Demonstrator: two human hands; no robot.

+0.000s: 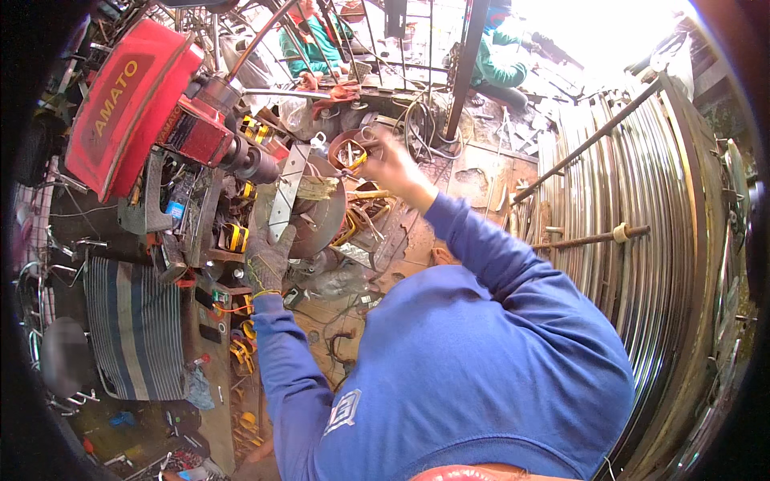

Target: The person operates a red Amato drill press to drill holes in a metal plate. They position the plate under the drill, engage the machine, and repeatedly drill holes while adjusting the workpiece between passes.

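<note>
In a grey work glove, my left hand (267, 263) grips the lower end of a flat metal bar with holes (287, 192). The bar slants upward across a round metal table (325, 228), beside the chuck (258, 163) of a red drill press (132, 108). A block of worn wood (317, 188) lies on that table, right of the bar. My bare right hand (391, 167) is at a small yellow-rimmed container (350, 152) holding small metal pieces. Motion smears its fingers, so whether they hold anything does not show.
Long metal rods or tubes (618, 192) lie stacked in a rack on the right. Coiled cable (419, 128) hangs beyond my right hand. Two people in green sleeves (501, 60) are at the back. A striped stack (132, 329) sits at left, near yellow-and-black tape measures (234, 238).
</note>
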